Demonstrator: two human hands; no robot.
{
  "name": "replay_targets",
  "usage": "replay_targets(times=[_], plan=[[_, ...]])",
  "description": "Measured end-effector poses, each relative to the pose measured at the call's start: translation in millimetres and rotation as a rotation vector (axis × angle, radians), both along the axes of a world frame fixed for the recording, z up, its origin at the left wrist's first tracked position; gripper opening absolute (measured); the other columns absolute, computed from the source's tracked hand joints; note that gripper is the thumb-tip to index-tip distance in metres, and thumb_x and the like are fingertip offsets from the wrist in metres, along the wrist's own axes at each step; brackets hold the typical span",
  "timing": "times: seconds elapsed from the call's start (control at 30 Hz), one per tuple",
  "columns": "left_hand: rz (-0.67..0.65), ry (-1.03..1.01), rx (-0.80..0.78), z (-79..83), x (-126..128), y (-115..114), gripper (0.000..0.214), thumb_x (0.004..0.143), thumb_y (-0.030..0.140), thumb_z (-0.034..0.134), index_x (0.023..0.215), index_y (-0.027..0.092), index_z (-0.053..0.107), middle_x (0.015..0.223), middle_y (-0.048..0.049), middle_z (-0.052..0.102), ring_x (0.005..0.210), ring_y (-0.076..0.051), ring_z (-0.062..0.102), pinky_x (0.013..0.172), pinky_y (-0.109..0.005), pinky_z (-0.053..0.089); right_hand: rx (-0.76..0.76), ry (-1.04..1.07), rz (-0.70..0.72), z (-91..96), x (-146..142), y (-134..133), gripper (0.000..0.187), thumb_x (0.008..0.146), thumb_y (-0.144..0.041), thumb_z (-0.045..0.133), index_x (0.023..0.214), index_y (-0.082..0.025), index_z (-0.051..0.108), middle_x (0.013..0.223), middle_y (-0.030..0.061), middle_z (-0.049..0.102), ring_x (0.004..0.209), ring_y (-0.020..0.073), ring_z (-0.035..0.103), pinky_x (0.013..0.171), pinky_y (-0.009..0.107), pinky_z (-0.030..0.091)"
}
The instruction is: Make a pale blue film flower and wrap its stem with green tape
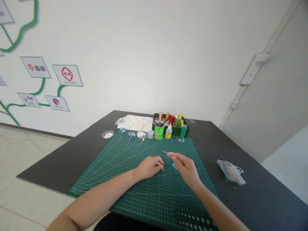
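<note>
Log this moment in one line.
left hand: holding green stem; right hand: by pale-blue piece, grip unclear; pointed tool: beside right hand; surface: cutting mat

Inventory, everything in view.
table: one, black, centre
mat: one, green, on table
paper: one, white, back left
box: one, green, back
spools: several, mixed, in/beside box
can: one, green, before box
bottle: one, pale, beside can
jar: one, white, beside can
dishes: two, clear, left
flowers: two, blue/purple, left
bud: one, cream, near dishes
stem: one, green, over mat
case: one, clear, right
scissors: two, white-handled, by case, mid-mat
signs: several, white, wall
socket strip: one, white, wall
hands: two, bare, over mat
</note>
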State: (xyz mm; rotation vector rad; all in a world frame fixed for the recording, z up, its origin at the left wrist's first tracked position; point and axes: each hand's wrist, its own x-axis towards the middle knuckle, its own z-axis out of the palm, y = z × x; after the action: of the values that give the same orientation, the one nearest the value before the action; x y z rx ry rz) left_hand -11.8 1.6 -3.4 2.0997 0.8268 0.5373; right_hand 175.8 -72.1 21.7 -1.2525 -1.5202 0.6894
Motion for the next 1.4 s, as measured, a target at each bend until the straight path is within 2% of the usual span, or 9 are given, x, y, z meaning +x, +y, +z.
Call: replay_targets(times=[0.17, 0.27, 0.37, 0.53, 0.73, 0.8, 0.97, 1.23, 1.4], plan=[[-0.134, 0.046, -0.067, 2.0, -1.5, -2.0, 0.011, 0.093, 0.023, 0.06, 0.099, 0.018, 0.067, 0.092, -0.003, 0.081, 0.079, -0.016, 0.074, 0.067, -0.022, 0.048, 0.044, -0.015, -0.077, 6.7, 5.1, -0.5, 0.034, 0.093, -0.04, 0.053, 0.098, -0.017, 0.077, 0.059, 0.0002, 0.058, 0.05, 0.0138, 0.045, 0.049, 0.026, 0.037], [-0.236, 0.061, -0.091, 6.3, -3.0, -4.6, 0.013, 0.093, 0.027, 0.062, 0.1, 0.017, 0.068, 0.094, -0.0037, 0.081, 0.072, -0.014, 0.073, 0.06, -0.02, 0.045, 0.066, -0.064, -0.089, 6.8, 6.8, 2.1, 0.033, 0.093, -0.039, 0.053, 0.097, -0.019, 0.078, 0.072, 0.0047, 0.071, 0.067, 0.02, 0.064, 0.065, 0.03, 0.051], [-0.302, 0.058, -0.093, 10.0, -3.9, -8.1, 0.01, 0.093, 0.024, 0.062, 0.097, 0.017, 0.069, 0.093, -0.0033, 0.081, 0.073, -0.014, 0.073, 0.064, -0.02, 0.047, 0.065, -0.082, -0.081, 3.8, 8.1, 6.3, 0.034, 0.093, -0.039, 0.052, 0.1, -0.021, 0.079, 0.094, 0.0076, 0.08, 0.089, 0.0248, 0.072, 0.083, 0.036, 0.056], [-0.363, 0.043, -0.09, 12.7, -4.3, -12.1, 0.007, 0.094, 0.019, 0.062, 0.095, 0.018, 0.069, 0.092, -0.0026, 0.081, 0.087, -0.016, 0.077, 0.08, -0.024, 0.052, 0.038, -0.104, -0.074, -7.3, 13.8, 17.9, 0.034, 0.093, -0.039, 0.052, 0.1, -0.022, 0.08, 0.104, 0.008, 0.081, 0.098, 0.027, 0.074, 0.089, 0.04, 0.056], [-0.372, 0.04, -0.083, 16.2, -5.0, -13.1, 0.009, 0.096, 0.025, 0.062, 0.098, 0.018, 0.068, 0.098, -0.0036, 0.081, 0.068, -0.014, 0.075, 0.068, -0.023, 0.052, 0.01, -0.164, -0.087, -24.3, 25.6, 33.1, 0.033, 0.09, -0.037, 0.052, 0.095, -0.02, 0.08, 0.102, 0.0102, 0.081, 0.097, 0.0291, 0.075, 0.089, 0.043, 0.056], [-0.364, 0.027, -0.074, 17.8, -5.1, -13.3, 0.008, 0.095, 0.025, 0.063, 0.097, 0.018, 0.068, 0.098, -0.0037, 0.081, 0.073, -0.015, 0.076, 0.072, -0.024, 0.053, 0.003, -0.188, -0.074, -28.3, 27.6, 35.5, 0.034, 0.09, -0.037, 0.051, 0.095, -0.02, 0.08, 0.104, 0.0104, 0.081, 0.1, 0.0296, 0.075, 0.092, 0.043, 0.055], [-0.324, -0.027, -0.047, 18.7, -5.3, -14.2, 0.008, 0.093, 0.025, 0.067, 0.097, 0.018, 0.068, 0.099, -0.0044, 0.081, 0.095, -0.019, 0.077, 0.086, -0.028, 0.055, -0.021, -0.232, -0.024, -34.9, 30.6, 39.2, 0.034, 0.091, -0.038, 0.051, 0.092, -0.021, 0.081, 0.101, 0.0096, 0.081, 0.098, 0.0299, 0.075, 0.091, 0.044, 0.055], [-0.234, -0.101, -0.019, 14.1, -5.2, -13.2, 0.017, 0.09, 0.034, 0.071, 0.097, 0.019, 0.07, 0.101, -0.0045, 0.081, 0.096, -0.021, 0.077, 0.086, -0.03, 0.055, -0.086, -0.245, 0.046, -44.3, 41.9, 50.2, 0.038, 0.087, -0.045, 0.056, 0.089, -0.019, 0.082, 0.093, 0.0099, 0.082, 0.091, 0.0315, 0.075, 0.083, 0.043, 0.056], [-0.159, -0.144, -0.024, 14.9, -3.5, -13.1, 0.012, 0.089, 0.029, 0.072, 0.095, 0.019, 0.07, 0.098, -0.0032, 0.081, 0.094, -0.021, 0.077, 0.085, -0.029, 0.055, -0.111, -0.247, 0.068, -49.5, 43.3, 52.9, 0.04, 0.087, -0.048, 0.056, 0.089, -0.019, 0.082, 0.085, 0.008, 0.081, 0.081, 0.0282, 0.073, 0.074, 0.038, 0.055]])
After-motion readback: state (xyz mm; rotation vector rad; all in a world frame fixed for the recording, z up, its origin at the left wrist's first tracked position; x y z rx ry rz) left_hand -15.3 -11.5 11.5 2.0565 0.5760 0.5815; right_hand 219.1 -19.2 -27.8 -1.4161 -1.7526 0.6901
